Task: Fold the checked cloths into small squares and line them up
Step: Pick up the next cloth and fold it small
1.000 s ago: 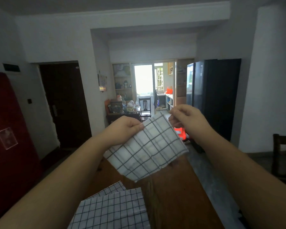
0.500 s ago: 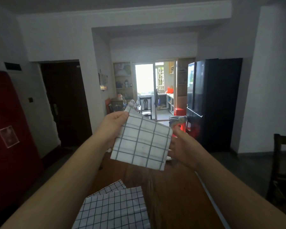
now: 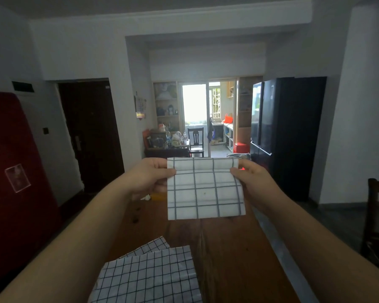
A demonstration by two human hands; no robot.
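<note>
head view. pinching a wide-checked cloth (image 3: pixel 206 189) at its top left corner with the left hand (image 3: pixel 149 178), thumb in front, fingers curled behind. pinching the top right corner the same way with the right hand (image 3: pixel 252 182). nothing else in either hand. holding the cloth up in the air above the wooden table (image 3: pixel 232 259), already folded to a rough square, top edge level, lower edge clear of the wood.

probably at the point of a last check before laying it down, or one fold short of small enough.

draw the two corners gently apart to pull the layers taut. watch for the slight flare along the lower right side, and square it off before lowering. avoid letting go of either corner in mid-air, at the risk of the limp fabric falling open.

lower onto bare wood, beyond the finer-checked cloths (image 3: pixel 149 276) lying flat and overlapping at the near edge, not on top of them. touch the lower edge down first, then lay the rest flat. smooth the crease with straight fingers. line one side up with the run of the table to start a straight row.
</note>
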